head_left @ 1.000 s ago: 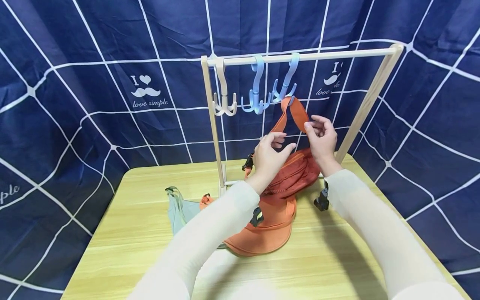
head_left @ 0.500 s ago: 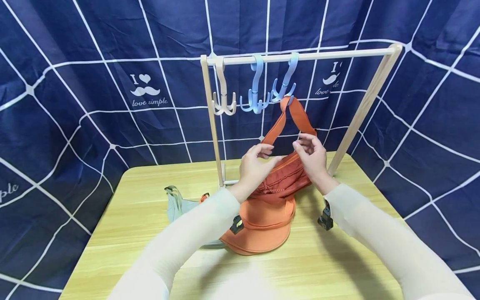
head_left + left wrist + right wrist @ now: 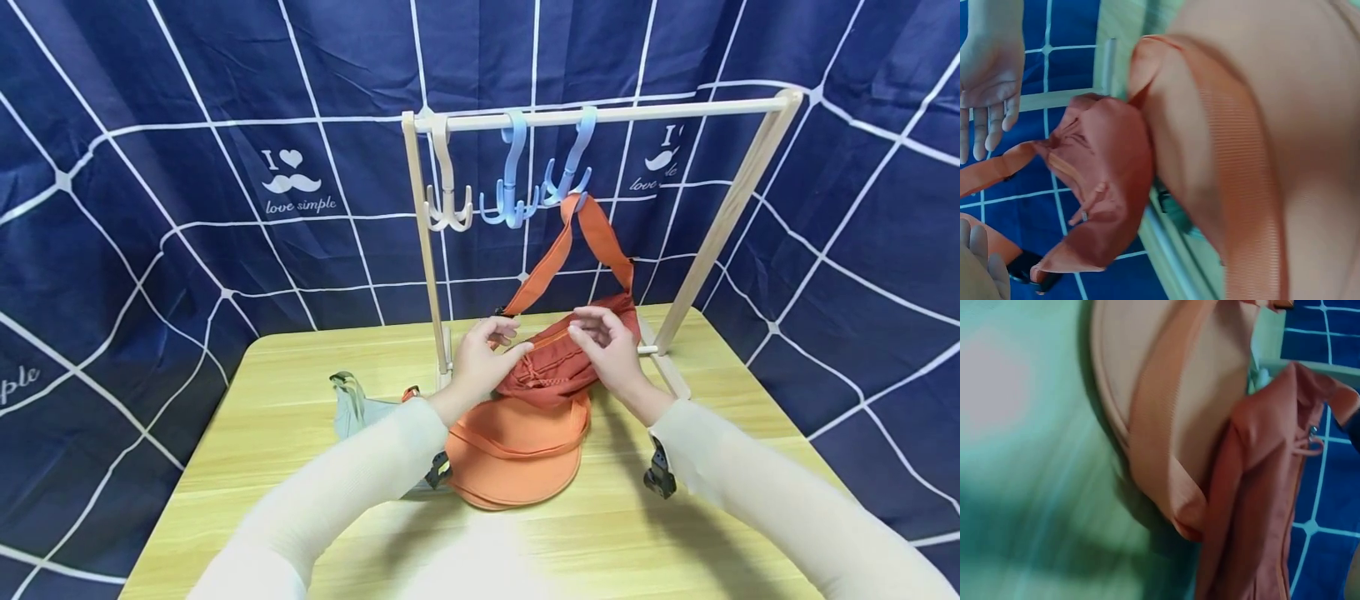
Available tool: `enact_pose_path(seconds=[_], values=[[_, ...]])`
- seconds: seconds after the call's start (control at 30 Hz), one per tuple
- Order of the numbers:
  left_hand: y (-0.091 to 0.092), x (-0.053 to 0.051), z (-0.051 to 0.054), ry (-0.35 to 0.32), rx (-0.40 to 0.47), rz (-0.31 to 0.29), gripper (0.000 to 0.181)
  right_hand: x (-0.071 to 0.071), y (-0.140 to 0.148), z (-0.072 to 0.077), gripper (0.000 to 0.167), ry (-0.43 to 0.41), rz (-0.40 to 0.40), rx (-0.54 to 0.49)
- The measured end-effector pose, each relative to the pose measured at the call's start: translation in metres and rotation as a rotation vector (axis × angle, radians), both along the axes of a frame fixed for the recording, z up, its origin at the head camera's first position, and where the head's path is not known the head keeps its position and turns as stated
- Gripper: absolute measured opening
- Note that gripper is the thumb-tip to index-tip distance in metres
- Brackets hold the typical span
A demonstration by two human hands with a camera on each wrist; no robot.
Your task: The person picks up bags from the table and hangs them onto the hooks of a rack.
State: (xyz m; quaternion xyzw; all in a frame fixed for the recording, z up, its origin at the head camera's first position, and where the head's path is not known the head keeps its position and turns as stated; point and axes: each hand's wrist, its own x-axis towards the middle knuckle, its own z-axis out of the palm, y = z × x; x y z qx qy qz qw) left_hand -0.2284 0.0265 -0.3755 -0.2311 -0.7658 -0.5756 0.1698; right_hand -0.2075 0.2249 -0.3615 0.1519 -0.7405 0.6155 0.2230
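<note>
A red waist bag (image 3: pixel 558 354) hangs by its orange strap (image 3: pixel 547 271) from the rightmost blue hook (image 3: pixel 570 171). My left hand (image 3: pixel 480 354) hovers at the bag's left end, its fingers loosely bent with nothing between them. In front of the bag's right half is my right hand (image 3: pixel 609 346); its straight fingers show in the left wrist view, and it grips nothing. Below the bag, an orange cap (image 3: pixel 517 467) lies on the table, its brim toward me. Across the cap runs an orange band (image 3: pixel 1157 425), seen close up in the right wrist view.
The wooden rack (image 3: pixel 712 229) stands at the table's back. A beige hook (image 3: pixel 447 187) and another blue hook (image 3: pixel 512 179) hang left of the bag's hook. A pale green cloth item (image 3: pixel 356 412) lies on the table (image 3: pixel 262 433), partly behind my left arm.
Both hands have come down from the strap to the bag's level, the left also moving left. The right hand has let go of the strap. The bag stays hanging and shows more fully.
</note>
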Motion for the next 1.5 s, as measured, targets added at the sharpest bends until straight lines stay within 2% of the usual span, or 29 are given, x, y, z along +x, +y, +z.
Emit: enact_pose_path(seconds=[0.27, 0.5, 0.6, 0.77, 0.9, 1.0, 1.27, 1.5], values=[[-0.010, 0.011, -0.024, 0.010, -0.060, -0.058, 0.031, 0.000, 0.006, -0.039, 0.026, -0.047, 0.121, 0.056], [-0.021, 0.019, -0.042, -0.022, -0.144, -0.072, 0.033, 0.011, 0.009, -0.061, 0.029, -0.072, 0.272, 0.078], [-0.025, 0.022, -0.050, -0.039, -0.160, -0.110, 0.034, 0.015, 0.009, -0.070, 0.028, -0.093, 0.340, 0.085], [-0.029, 0.026, -0.061, -0.070, -0.181, -0.203, 0.038, 0.022, 0.011, -0.084, 0.027, -0.117, 0.409, 0.156], [-0.030, 0.029, -0.072, -0.086, -0.237, -0.260, 0.042, 0.034, 0.007, -0.078, 0.028, -0.149, 0.449, 0.219], [-0.031, 0.031, -0.078, -0.089, -0.287, -0.280, 0.044, 0.043, 0.003, -0.069, 0.029, -0.158, 0.467, 0.275], [-0.035, 0.036, -0.089, -0.121, -0.331, -0.332, 0.046, 0.044, 0.006, -0.081, 0.034, -0.114, 0.516, 0.368], [-0.036, 0.036, -0.095, -0.110, -0.368, -0.336, 0.049, 0.044, 0.012, -0.092, 0.035, -0.089, 0.519, 0.418]])
